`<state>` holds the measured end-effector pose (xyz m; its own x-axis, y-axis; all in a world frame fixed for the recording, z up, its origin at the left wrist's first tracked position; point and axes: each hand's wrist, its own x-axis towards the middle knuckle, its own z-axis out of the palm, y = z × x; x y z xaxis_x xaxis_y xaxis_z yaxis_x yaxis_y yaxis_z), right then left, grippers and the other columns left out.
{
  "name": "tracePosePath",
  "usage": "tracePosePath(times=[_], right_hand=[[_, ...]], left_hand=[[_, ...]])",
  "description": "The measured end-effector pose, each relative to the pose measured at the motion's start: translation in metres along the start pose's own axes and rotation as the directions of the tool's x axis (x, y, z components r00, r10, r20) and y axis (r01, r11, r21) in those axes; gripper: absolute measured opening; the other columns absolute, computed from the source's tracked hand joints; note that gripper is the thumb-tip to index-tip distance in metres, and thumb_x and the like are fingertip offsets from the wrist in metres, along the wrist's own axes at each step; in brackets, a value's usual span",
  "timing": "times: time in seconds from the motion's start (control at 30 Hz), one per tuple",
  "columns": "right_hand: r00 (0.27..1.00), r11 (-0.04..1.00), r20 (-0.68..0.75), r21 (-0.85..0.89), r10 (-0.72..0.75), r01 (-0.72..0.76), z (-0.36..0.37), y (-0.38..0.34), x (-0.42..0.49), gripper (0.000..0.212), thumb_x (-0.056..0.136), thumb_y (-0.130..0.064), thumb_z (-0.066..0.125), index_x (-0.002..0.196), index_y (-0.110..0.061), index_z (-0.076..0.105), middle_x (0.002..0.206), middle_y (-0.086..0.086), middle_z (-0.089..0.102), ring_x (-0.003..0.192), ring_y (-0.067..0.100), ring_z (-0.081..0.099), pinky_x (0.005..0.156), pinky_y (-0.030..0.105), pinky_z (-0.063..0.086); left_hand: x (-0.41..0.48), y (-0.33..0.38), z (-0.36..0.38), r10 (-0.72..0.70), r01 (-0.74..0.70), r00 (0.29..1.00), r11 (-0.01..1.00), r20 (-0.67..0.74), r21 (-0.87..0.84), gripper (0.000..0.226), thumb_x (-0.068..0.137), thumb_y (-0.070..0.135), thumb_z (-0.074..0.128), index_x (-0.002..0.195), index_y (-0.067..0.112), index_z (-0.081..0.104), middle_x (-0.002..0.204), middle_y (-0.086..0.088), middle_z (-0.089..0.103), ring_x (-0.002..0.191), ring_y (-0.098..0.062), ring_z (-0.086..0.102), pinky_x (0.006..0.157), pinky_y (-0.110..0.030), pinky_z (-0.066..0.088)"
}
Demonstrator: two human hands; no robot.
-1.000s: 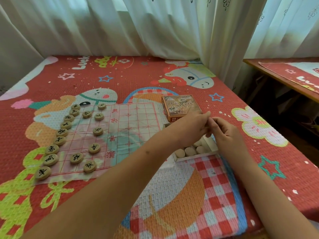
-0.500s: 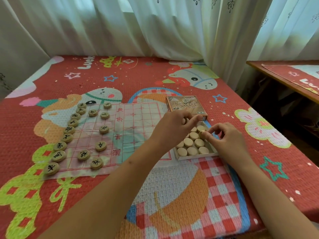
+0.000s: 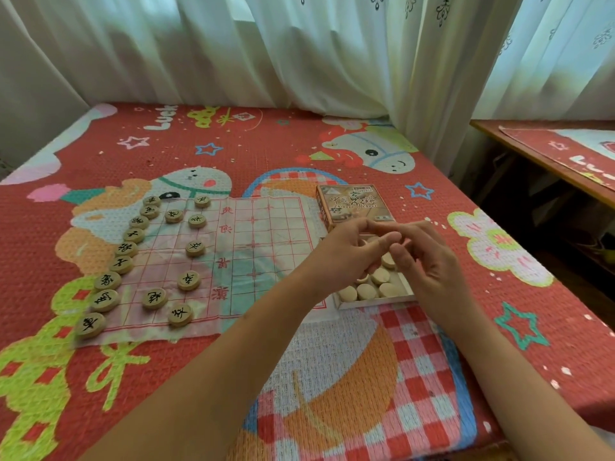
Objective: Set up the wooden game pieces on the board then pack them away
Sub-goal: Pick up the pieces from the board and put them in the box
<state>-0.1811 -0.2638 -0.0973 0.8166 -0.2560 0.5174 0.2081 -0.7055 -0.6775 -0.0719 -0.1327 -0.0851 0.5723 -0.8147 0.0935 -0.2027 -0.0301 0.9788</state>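
Note:
A thin game board (image 3: 263,247) with a red grid lies on the mat. Several round wooden pieces with black characters, such as one (image 3: 195,248), stand along its left side. To the board's right is an open box tray (image 3: 372,305) with several plain-faced pieces (image 3: 366,290) inside. My left hand (image 3: 346,254) and my right hand (image 3: 432,264) hover over the tray with curled fingertips meeting. Whether a piece sits between the fingers is hidden.
The printed box lid (image 3: 352,202) lies just beyond the tray. Everything rests on a red cartoon mat (image 3: 266,144) with white curtains (image 3: 266,44) behind. A wooden table (image 3: 545,161) stands at the right, across a dark gap.
Both hands rose from the tray and came together again above it. The camera shifted slightly; the pieces on the board stayed put.

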Motion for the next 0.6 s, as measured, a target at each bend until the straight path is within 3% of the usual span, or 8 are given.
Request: tracePosePath(times=[0.13, 0.27, 0.37, 0.43, 0.5, 0.6], right_hand=[[0.998, 0.999, 0.057, 0.044, 0.013, -0.016, 0.001, 0.007, 0.001, 0.028, 0.09, -0.021, 0.064, 0.117, -0.014, 0.067, 0.108, 0.002, 0.058, 0.087, 0.021, 0.061, 0.075, 0.039, 0.054], [0.994, 0.984, 0.095, 0.168, 0.045, -0.06, 0.0, 0.008, -0.001, 0.026, 0.087, -0.015, 0.067, 0.113, -0.011, 0.067, 0.11, 0.002, 0.067, 0.102, 0.022, 0.066, 0.087, 0.039, 0.056], [0.99, 0.959, 0.093, 0.253, 0.109, -0.129, -0.002, 0.005, -0.002, 0.025, 0.084, -0.017, 0.071, 0.108, -0.015, 0.066, 0.101, 0.002, 0.071, 0.097, 0.023, 0.069, 0.087, 0.04, 0.056], [0.983, 0.941, 0.053, 0.287, 0.173, -0.181, -0.004, 0.007, 0.0, 0.02, 0.082, -0.018, 0.073, 0.101, -0.017, 0.065, 0.095, 0.006, 0.069, 0.092, 0.028, 0.068, 0.084, 0.04, 0.055], [0.971, 0.945, 0.012, 0.23, 0.237, -0.233, -0.008, 0.01, 0.0, 0.015, 0.084, -0.017, 0.072, 0.097, -0.018, 0.066, 0.091, 0.003, 0.07, 0.088, 0.024, 0.068, 0.08, 0.037, 0.056], [0.97, 0.967, 0.032, -0.093, 0.24, -0.236, -0.014, 0.019, -0.001, 0.01, 0.088, -0.019, 0.068, 0.09, -0.029, 0.07, 0.084, -0.01, 0.07, 0.078, 0.006, 0.063, 0.067, 0.027, 0.051]], left_hand=[[0.0, -0.002, -0.004, -0.051, 0.052, 0.998, 0.998, 0.022, -0.031, 0.03, 0.096, 0.037, 0.058, 0.113, 0.013, 0.056, 0.057, 0.005, 0.049, 0.045, -0.008, 0.041, 0.043, -0.022, 0.035], [-0.001, -0.002, -0.001, -0.046, 0.048, 0.997, 0.999, 0.069, -0.026, 0.032, 0.098, 0.038, 0.054, 0.12, 0.015, 0.053, 0.056, 0.003, 0.048, 0.047, -0.012, 0.041, 0.045, -0.024, 0.035], [-0.001, 0.002, 0.002, -0.043, 0.04, 0.998, 0.995, 0.038, 0.092, 0.033, 0.098, 0.044, 0.049, 0.118, 0.018, 0.054, 0.051, 0.016, 0.055, 0.047, -0.003, 0.046, 0.048, -0.022, 0.039], [0.0, 0.003, -0.001, -0.04, 0.037, 0.999, 0.991, 0.021, 0.128, 0.027, 0.103, 0.039, 0.039, 0.117, 0.019, 0.049, 0.058, 0.016, 0.057, 0.053, -0.005, 0.046, 0.053, -0.024, 0.038], [0.001, 0.004, -0.005, -0.049, 0.05, 0.999, 0.992, -0.012, 0.117, 0.021, 0.102, 0.027, 0.032, 0.116, 0.016, 0.044, 0.075, 0.0, 0.053, 0.063, -0.013, 0.042, 0.057, -0.031, 0.036], [0.0, 0.001, -0.01, -0.039, 0.045, 0.998, 0.989, -0.047, 0.139, 0.015, 0.101, 0.014, 0.031, 0.113, 0.013, 0.04, 0.087, -0.008, 0.054, 0.07, -0.015, 0.044, 0.061, -0.029, 0.038]])
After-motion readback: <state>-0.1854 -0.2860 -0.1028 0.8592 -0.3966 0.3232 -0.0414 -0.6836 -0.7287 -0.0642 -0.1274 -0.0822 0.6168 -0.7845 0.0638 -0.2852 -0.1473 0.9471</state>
